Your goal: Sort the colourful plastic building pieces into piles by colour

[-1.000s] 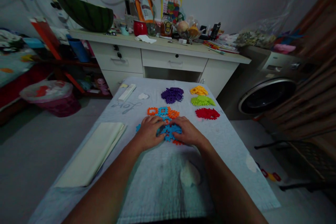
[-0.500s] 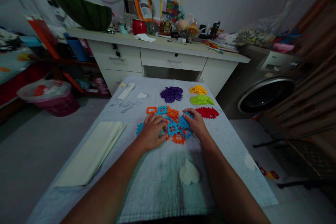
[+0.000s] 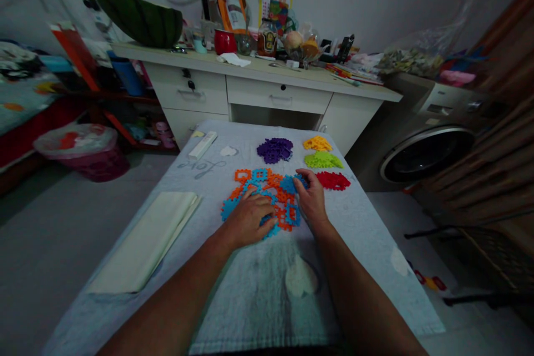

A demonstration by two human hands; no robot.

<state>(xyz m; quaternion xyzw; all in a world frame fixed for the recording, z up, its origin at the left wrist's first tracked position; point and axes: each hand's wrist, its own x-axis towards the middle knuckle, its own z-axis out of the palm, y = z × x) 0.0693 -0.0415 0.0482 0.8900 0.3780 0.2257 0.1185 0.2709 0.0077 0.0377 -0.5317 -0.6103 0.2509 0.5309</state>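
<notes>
A loose spread of blue and orange plastic interlocking tiles point(image 3: 267, 192) lies in the middle of a table covered with a pale cloth point(image 3: 258, 283). My left hand point(image 3: 249, 218) rests flat on the spread's near left part, fingers stretched over the tiles. My right hand point(image 3: 311, 199) sits at the spread's right edge, fingers curled onto a blue tile point(image 3: 292, 183). Beyond are sorted heaps: purple point(image 3: 274, 149), yellow-orange point(image 3: 317, 143), green point(image 3: 322, 160) and red point(image 3: 332, 180).
A folded cream cloth point(image 3: 146, 242) lies at the table's left. A small white box point(image 3: 202, 144) sits at the far left corner. Behind stand a cluttered white desk point(image 3: 267, 86), a washing machine point(image 3: 425, 144) at right and a pink bin point(image 3: 83, 150) at left.
Both hands were cupped together over the tiles; they have parted. The right hand moved right and forward to the pile's edge, and the tiles have spread out wider.
</notes>
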